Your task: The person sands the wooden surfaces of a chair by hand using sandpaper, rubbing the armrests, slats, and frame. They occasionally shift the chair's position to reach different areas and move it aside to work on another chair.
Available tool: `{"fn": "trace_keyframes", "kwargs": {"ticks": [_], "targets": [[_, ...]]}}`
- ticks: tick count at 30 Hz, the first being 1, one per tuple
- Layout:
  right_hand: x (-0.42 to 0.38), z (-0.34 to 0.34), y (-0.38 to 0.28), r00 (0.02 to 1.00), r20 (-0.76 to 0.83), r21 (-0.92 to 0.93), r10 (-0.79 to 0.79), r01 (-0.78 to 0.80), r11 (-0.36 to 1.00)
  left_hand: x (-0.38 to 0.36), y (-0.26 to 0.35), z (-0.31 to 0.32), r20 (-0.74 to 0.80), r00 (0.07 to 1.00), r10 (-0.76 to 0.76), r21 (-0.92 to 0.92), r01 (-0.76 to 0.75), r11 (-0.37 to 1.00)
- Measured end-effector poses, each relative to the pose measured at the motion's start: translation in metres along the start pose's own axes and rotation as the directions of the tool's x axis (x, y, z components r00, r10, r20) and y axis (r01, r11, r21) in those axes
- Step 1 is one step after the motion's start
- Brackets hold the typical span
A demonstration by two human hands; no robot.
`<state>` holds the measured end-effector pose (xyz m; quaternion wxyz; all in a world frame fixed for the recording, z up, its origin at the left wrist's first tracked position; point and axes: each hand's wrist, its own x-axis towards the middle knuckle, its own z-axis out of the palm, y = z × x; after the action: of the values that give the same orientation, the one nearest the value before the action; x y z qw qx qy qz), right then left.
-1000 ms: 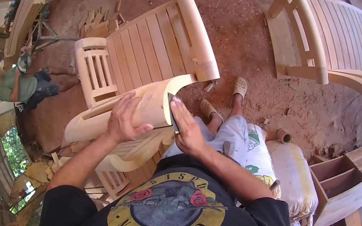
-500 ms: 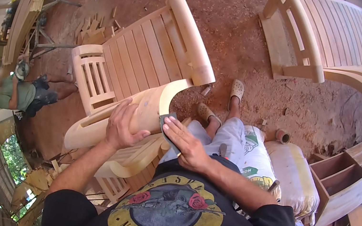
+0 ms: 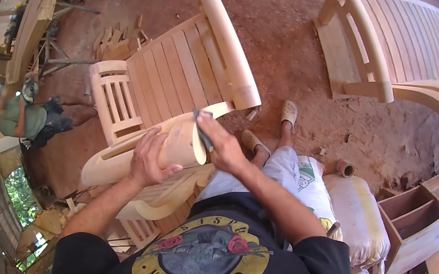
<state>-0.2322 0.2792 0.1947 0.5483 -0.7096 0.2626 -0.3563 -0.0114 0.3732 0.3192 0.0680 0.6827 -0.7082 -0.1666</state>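
An unfinished wooden bench (image 3: pixel 184 72) lies tipped in front of me, and its curved armrest (image 3: pixel 180 145) comes up to my lap. My left hand (image 3: pixel 148 157) grips the armrest from the left and holds it steady. My right hand (image 3: pixel 221 143) presses a dark piece of sandpaper (image 3: pixel 203 128) against the armrest's curved inner edge, near its upper end. My legs and light sandals (image 3: pixel 289 113) stretch out on the dirt floor beyond.
A second slatted bench (image 3: pixel 411 47) lies at the top right. White sacks (image 3: pixel 347 212) sit by my right side, beside a wooden shelf unit (image 3: pixel 422 220). A person in a green shirt (image 3: pixel 20 116) crouches at the left with a grinder. Offcuts litter the reddish sawdust floor.
My right hand has slid the sandpaper up along the armrest's curved edge, from its lower part to near the top. My left hand has kept its grip.
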Motion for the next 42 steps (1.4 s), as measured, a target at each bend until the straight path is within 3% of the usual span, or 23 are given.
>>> {"fn": "trace_keyframes", "kwargs": {"ticks": [3,8,14,16,18,21,24,27,28,30,31,36,38,42], "targets": [[0.004,0.004,0.009,1.000,-0.005,-0.014,0.021,-0.021,1.000,0.001,-0.002,0.001,-0.004,1.000,0.008,0.000,-0.008,1.000],[-0.038,-0.023,-0.065,0.991,0.113,0.084,-0.067,0.058,0.995,0.002,0.001,-0.002,0.013,1.000,0.001,-0.011,-0.001,1.000],[0.004,0.000,0.015,0.998,0.021,-0.002,0.063,-0.063,0.998,0.001,0.001,-0.003,0.017,1.000,0.008,-0.007,-0.008,1.000],[-0.017,0.002,-0.002,0.999,0.023,-0.003,0.026,-0.026,1.000,0.001,-0.002,-0.001,-0.015,1.000,0.011,0.016,-0.011,1.000],[-0.032,-0.019,-0.055,0.991,0.133,-0.001,-0.006,0.006,1.000,-0.002,-0.003,0.001,-0.025,1.000,0.004,0.022,-0.004,1.000],[-0.028,-0.014,-0.048,0.994,0.085,0.004,-0.073,0.073,0.997,-0.002,-0.001,-0.001,-0.016,1.000,0.005,0.021,-0.005,1.000],[0.005,0.007,0.018,0.998,0.027,-0.012,0.050,-0.049,0.999,-0.001,0.002,-0.004,-0.007,1.000,0.004,0.019,-0.004,1.000],[-0.001,0.006,0.009,0.992,0.050,-0.001,0.120,-0.120,0.993,0.001,-0.003,-0.002,0.005,1.000,0.012,0.021,-0.012,1.000],[-0.013,0.002,-0.011,0.999,0.033,0.013,0.035,-0.036,0.999,0.000,-0.003,-0.001,0.003,1.000,0.013,0.025,-0.013,1.000],[-0.032,-0.022,-0.063,0.986,0.167,0.024,0.011,-0.015,1.000,-0.003,-0.003,0.000,0.014,1.000,0.005,0.019,-0.005,1.000],[-0.038,-0.019,-0.064,0.991,0.130,0.064,-0.036,0.028,0.998,-0.003,-0.004,0.000,0.019,1.000,0.002,0.016,-0.002,1.000],[0.010,0.011,0.036,0.999,-0.010,-0.015,0.033,-0.033,0.999,-0.001,0.001,-0.002,-0.020,1.000,0.005,0.023,-0.005,1.000],[0.014,0.011,0.035,0.992,0.005,-0.018,0.129,-0.129,0.991,0.000,-0.001,-0.001,-0.030,1.000,0.000,0.027,0.001,1.000],[-0.030,-0.013,-0.048,0.991,0.130,0.033,0.044,-0.049,0.998,0.001,-0.001,-0.002,0.016,1.000,0.008,0.014,-0.009,1.000]]}}
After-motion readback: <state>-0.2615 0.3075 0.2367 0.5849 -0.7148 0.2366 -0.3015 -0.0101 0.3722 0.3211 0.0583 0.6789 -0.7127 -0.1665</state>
